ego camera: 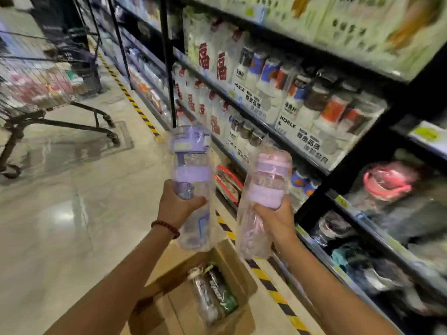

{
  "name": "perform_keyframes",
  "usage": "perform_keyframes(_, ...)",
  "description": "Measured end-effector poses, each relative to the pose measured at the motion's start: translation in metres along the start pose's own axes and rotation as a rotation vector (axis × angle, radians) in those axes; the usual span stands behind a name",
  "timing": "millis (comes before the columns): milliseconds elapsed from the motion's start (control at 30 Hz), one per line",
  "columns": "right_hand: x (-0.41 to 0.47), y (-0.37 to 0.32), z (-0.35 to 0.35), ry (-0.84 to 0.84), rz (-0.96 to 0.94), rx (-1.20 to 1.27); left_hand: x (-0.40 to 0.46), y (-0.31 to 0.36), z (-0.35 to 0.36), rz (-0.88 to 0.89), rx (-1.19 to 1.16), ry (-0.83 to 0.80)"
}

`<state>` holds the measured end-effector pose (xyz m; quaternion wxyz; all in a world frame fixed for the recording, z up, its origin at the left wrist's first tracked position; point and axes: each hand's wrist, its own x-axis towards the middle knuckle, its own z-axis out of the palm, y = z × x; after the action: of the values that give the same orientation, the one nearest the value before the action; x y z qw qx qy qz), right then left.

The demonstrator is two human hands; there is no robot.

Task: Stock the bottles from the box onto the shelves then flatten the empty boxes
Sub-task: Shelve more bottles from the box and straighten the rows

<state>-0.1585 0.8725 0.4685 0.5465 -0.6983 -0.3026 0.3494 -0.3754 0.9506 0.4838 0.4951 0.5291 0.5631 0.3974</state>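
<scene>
Both arms reach forward and up, elbows low, each hand wrapped round a plastic-sleeved bottle. The left hand grips the purple bottle low on its body, fingers curled round the front, a bead bracelet on the wrist. The right hand clamps the pink bottle just under its pale band, thumb toward the camera. The two bottles stand roughly upright and near each other but apart — the pink one tilts slightly to the right, its loose wrap hanging below the fist.

Below and between the forearms sits the open box on the floor, with wrapped bottles lying inside. The shelves run along to the right of the right hand, packed with boxed cups. Far off to the left of the left hand stands a cart.
</scene>
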Motion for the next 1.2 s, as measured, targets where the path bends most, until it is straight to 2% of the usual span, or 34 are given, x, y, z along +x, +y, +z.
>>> perform_keyframes(133,-0.035,-0.044,-0.059,0.157,-0.122,0.063,-0.017,0.062,0.037,0.150,-0.005,-0.170)
perform_keyframes(367,-0.113,-0.068,-0.183,0.485,-0.231,0.142,-0.082,0.148,0.123,0.355,-0.080,-0.560)
perform_keyframes(500,-0.165,-0.075,-0.253,0.699,-0.236,0.155,-0.145,0.180,0.182,0.421,-0.117,-0.791)
perform_keyframes(667,-0.230,-0.070,-0.343,0.871,-0.247,0.104,-0.223,0.210,0.254,0.458,-0.145,-0.989)
perform_keyframes(933,-0.315,-0.055,-0.478,1.101,-0.301,0.097,-0.352,0.232,0.360,0.511,-0.114,-1.182)
perform_keyframes(1200,-0.364,-0.033,-0.621,1.136,-0.322,0.112,-0.479,0.242,0.458,0.552,-0.118,-1.253)
